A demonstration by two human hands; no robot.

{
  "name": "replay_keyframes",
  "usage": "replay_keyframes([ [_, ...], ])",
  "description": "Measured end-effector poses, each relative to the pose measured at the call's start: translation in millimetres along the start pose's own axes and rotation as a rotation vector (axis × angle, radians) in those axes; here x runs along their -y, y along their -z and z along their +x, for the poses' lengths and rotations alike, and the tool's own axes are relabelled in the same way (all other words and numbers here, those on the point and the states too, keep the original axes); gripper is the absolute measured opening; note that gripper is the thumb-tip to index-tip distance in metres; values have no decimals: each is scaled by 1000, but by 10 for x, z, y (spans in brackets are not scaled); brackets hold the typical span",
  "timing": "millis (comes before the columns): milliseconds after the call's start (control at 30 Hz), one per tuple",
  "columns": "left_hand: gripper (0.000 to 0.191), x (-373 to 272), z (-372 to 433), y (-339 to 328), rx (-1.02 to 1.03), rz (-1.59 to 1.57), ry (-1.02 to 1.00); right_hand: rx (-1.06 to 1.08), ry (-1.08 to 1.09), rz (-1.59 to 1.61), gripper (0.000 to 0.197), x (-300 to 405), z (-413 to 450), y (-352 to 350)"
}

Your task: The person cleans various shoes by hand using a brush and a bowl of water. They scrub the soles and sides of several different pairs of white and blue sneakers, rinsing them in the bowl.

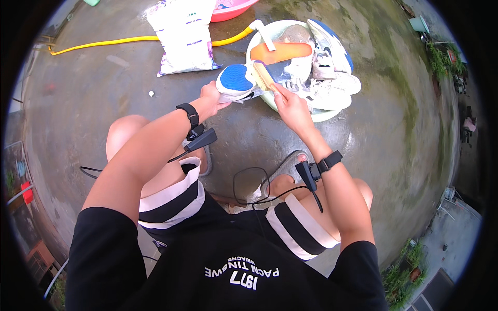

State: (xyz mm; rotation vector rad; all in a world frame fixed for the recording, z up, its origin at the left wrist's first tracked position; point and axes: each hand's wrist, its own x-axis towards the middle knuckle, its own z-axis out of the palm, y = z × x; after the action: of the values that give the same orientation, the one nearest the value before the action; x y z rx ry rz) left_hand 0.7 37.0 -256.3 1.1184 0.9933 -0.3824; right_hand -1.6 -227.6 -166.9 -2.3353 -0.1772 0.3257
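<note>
My left hand (pixel 211 100) grips the heel end of a white sneaker (pixel 236 79), turned so its blue-and-white sole faces up. In my right hand (pixel 293 107) is a scrubbing brush (pixel 263 77) with pale bristles, lying against the middle of that sole. The sneaker's toe end reaches over the rim of a pale green basin (pixel 328 115). Inside the basin are several more white shoes (pixel 330 93), one with a blue sole edge (pixel 340 42), and an orange insole (pixel 282 52). Water shows in the basin between them.
A yellow hose (pixel 116 40) runs behind a white plastic bag (pixel 184 39) to a white elbow pipe (pixel 265 34) over the basin. Behind stands a red basin (pixel 233 11). A small white cube (pixel 151 93) lies on the wet concrete floor (pixel 89 89). Black cables (pixel 251 202) trail between my legs.
</note>
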Motion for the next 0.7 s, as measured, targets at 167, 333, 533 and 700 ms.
replay_keyframes([
  [167,45,-32,-44,52,49,82,53,-11,100,41,39,-131,-90,-21],
  [333,43,36,-32,42,87,105,38,-9,19,-129,36,-287,-51,101],
  [533,41,9,-31,61,58,123,37,-28,126,14,35,-160,-51,-22],
  [700,41,3,35,58,76,152,52,-33,96,-48,35,-226,24,49],
])
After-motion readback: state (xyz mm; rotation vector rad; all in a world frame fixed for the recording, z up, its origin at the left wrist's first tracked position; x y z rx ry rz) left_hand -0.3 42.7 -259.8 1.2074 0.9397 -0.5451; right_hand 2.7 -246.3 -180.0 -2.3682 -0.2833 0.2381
